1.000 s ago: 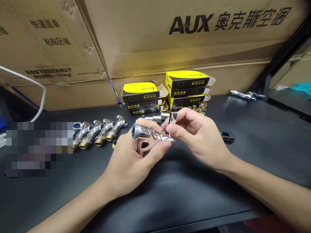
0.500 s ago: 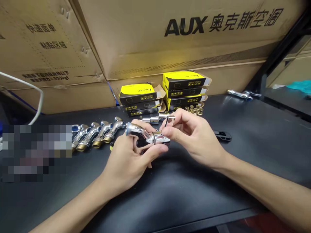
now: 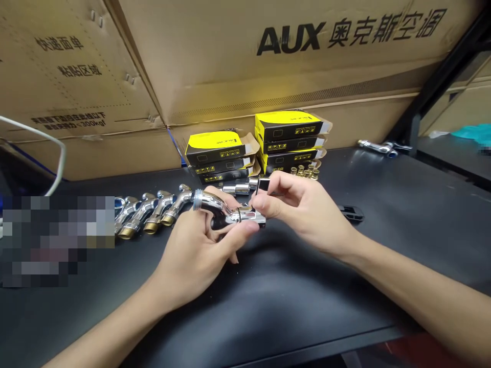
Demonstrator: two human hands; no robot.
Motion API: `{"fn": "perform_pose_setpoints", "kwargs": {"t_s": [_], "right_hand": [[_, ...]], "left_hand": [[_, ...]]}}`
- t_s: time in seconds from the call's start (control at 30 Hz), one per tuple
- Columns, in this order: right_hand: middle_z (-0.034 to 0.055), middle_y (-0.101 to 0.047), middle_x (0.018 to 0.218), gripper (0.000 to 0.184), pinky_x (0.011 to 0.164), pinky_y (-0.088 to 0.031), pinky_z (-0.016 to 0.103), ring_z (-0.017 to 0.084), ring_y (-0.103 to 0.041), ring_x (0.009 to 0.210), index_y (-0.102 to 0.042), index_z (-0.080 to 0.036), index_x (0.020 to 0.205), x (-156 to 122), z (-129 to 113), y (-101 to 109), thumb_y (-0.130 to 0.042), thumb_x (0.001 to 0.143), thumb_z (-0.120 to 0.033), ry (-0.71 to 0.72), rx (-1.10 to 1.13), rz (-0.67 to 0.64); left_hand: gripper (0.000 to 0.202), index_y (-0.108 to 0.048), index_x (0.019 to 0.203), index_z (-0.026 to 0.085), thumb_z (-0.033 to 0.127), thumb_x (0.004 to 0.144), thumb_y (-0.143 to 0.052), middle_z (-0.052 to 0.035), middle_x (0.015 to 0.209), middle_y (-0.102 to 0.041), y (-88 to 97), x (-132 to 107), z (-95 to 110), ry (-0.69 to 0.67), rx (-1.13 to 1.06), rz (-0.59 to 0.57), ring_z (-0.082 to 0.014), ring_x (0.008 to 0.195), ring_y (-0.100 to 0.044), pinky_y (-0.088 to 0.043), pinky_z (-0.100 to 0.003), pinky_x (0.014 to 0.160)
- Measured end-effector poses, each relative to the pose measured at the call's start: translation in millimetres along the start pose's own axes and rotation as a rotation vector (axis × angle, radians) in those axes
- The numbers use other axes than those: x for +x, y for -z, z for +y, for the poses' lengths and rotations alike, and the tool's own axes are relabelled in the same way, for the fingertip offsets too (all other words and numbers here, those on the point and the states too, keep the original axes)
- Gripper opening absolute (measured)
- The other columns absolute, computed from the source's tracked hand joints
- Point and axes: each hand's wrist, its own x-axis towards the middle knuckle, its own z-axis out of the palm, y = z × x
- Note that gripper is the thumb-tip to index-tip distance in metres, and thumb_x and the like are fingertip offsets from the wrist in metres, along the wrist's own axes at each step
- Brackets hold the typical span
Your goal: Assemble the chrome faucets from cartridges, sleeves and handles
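My left hand (image 3: 203,250) is wrapped round a curved chrome tap body (image 3: 217,207), its thumb along the near side. The threaded end of the body points left, and a dark ring circles it near the right end. Thumb and fingers of my right hand (image 3: 295,212) pinch a small flat chrome handle (image 3: 263,185) standing upright above that right end. My fingertips cover its lower part, so I cannot tell whether it touches the body. Behind my hands lie some chrome cylinders (image 3: 241,188).
Several chrome tap bodies with brass threads (image 3: 151,214) are lined up at left. Yellow-and-black boxes (image 3: 289,125) are stacked at the back, with small brass fittings (image 3: 305,171) beside them. A black plastic part (image 3: 352,212) and another chrome tap (image 3: 378,148) lie to the right.
The small handle has tipped from slanted to more upright in my right fingers. Both hands and the tap body appear slightly further left in view.
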Motion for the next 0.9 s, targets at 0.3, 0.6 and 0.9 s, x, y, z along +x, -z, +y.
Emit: {"fn": "perform_pose_setpoints", "kwargs": {"t_s": [0.3, 0.6, 0.9], "right_hand": [[0.0041, -0.073, 0.087, 0.026, 0.069, -0.047, 0.034, 0.021, -0.065, 0.079, -0.069, -0.022, 0.087, -19, 4, 54, -0.063, 0.094, -0.046, 0.0, -1.101, -0.075], [0.0045, -0.072, 0.088, 0.015, 0.067, -0.049, 0.035, 0.023, -0.066, 0.079, -0.068, -0.023, 0.089, -54, 12, 61, -0.06, 0.093, -0.034, -0.041, -1.264, 0.028], [0.0036, -0.074, 0.09, 0.018, 0.076, -0.058, 0.036, 0.02, -0.069, 0.076, -0.067, -0.022, 0.086, 4, -17, 46, -0.075, 0.085, -0.038, 0.143, -0.524, 0.293]], "left_hand": [[0.029, -0.055, 0.091, 0.021, 0.046, 0.089, -0.068, 0.0042, 0.062, -0.064, 35.0, 13, 9, 0.125, -0.207, 0.184, -0.011, 0.045, -0.057, -0.042, -0.022, 0.043], [0.04, -0.056, 0.09, 0.017, 0.048, 0.079, -0.078, -0.0003, 0.066, -0.066, 56.8, 27, 9, 0.232, -0.318, 0.275, -0.0121, 0.046, -0.057, -0.039, -0.022, 0.041], [0.037, -0.066, 0.09, 0.014, 0.042, 0.075, -0.085, -0.0024, 0.083, -0.067, 72.6, 30, 1, 0.223, -0.388, 0.296, -0.0125, 0.07, -0.063, -0.049, -0.022, 0.055]]}}
